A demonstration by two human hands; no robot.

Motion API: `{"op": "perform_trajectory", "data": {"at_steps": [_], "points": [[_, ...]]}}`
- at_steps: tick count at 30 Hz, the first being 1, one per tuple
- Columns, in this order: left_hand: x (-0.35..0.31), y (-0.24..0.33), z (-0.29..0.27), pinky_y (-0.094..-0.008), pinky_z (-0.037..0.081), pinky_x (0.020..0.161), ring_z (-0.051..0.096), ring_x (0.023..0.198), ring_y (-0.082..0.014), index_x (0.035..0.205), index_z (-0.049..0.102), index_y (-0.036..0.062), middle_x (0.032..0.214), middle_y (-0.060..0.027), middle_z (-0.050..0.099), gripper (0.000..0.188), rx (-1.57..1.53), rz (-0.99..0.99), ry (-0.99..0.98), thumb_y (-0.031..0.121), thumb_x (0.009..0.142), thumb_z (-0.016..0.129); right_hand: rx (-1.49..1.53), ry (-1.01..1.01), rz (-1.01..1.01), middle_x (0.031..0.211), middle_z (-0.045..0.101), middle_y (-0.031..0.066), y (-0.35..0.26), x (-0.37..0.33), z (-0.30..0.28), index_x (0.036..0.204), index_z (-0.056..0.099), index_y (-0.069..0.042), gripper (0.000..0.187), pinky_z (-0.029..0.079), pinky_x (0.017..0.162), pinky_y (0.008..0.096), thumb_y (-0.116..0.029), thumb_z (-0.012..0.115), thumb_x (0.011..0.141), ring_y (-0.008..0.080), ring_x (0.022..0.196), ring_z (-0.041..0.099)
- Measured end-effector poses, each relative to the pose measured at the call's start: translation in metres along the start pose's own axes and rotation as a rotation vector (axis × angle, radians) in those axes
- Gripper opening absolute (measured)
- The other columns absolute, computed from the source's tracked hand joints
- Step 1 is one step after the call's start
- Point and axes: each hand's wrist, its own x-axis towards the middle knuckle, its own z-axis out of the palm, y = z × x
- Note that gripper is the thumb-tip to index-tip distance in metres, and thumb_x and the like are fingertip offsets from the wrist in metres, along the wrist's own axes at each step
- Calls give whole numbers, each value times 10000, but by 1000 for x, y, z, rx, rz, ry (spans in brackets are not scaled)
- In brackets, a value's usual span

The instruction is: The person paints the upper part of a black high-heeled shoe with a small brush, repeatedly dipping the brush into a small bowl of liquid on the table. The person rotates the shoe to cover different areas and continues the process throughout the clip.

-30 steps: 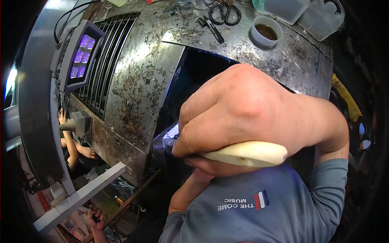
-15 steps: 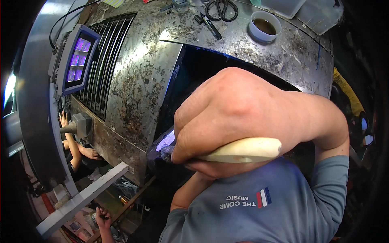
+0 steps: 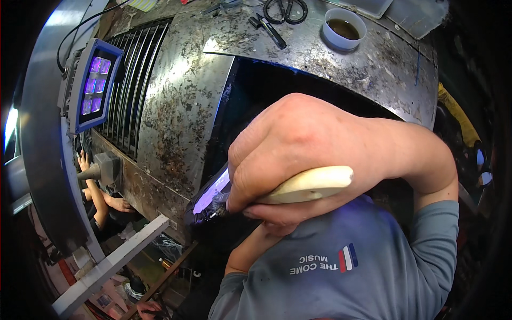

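Observation:
My right hand point(image 3: 298, 149) is closed around the pale, cream-coloured handle of a brush point(image 3: 320, 184). Its short grey bristles stick out past my fingertips, against or very close to a dark piece point(image 3: 213, 194) whose narrow strip glows violet. What kind of thing this piece is I cannot make out, since my right hand and the shadow cover most of it. Below my right hand, only the wrist edge of my left hand point(image 3: 277, 229) shows, and its fingers are hidden.
A stained metal worktop point(image 3: 178, 101) surrounds a dark opening, with a barred grate point(image 3: 138, 80) at left. A lamp with violet cells point(image 3: 95, 85) stands left. Scissors point(image 3: 285, 10), a black marker point(image 3: 273, 33) and a cup of brown liquid point(image 3: 344, 29) lie beyond. Another person's hands point(image 3: 120, 204) are far left.
My right hand and the brush have shifted slightly, and the handle's end sits further left and higher. More of the violet-lit strip shows. Another person's hand at lower left has moved down.

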Motion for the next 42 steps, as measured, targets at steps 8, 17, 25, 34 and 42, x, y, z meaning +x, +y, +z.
{"op": "perform_trajectory", "data": {"at_steps": [8, 17, 25, 34, 42], "points": [[1, 1, 1, -285, 622, 600, 743, 735, -195, 1063, 683, -4, 993, -103, 726, 265, -21, -15, -19, 245, 1018, 605, 23, 5, 1, 797, 678, 89, 3, -5, 2, 945, 736, -34, 110, 536, 601, 363, -126, 729, 885, 285, 709, 673], [1, 3, 2, -285, 638, 597, 742, 680, -192, 1002, 702, -11, 960, -115, 726, 246, -48, 43, -23, 204, 1029, 587, 32, -27, -3, 805, 681, 91, 10, -9, -1, 945, 736, -37, 97, 540, 611, 365, -116, 720, 890, 284, 728, 680], [13, 8, -6, -339, 661, 722, 764, 868, -231, 1069, 679, -18, 1038, -123, 717, 233, -74, -124, -199, 187, 1044, 571, 62, -56, 136, 775, 688, 101, 7, -6, -4, 823, 744, -102, 116, 556, 673, 418, -184, 679, 773, 320, 760, 689], [10, 13, -40, -384, 651, 773, 759, 902, -294, 1468, 349, -14, 1126, -151, 716, 425, -202, -244, -457, 161, 1096, 454, 39, -103, 68, 800, 686, 88, 17, -11, -16, 926, 748, -50, 74, 545, 638, 362, -83, 739, 861, 279, 733, 680], [-23, 15, -25, -390, 576, 478, 720, 670, -295, 1473, 365, -26, 980, -201, 717, 428, -173, -95, -220, 181, 1102, 414, -54, -89, 142, 821, 713, 102, 19, -19, -33, 889, 745, -50, 95, 561, 679, 387, -97, 765, 809, 290, 762, 703]]}}
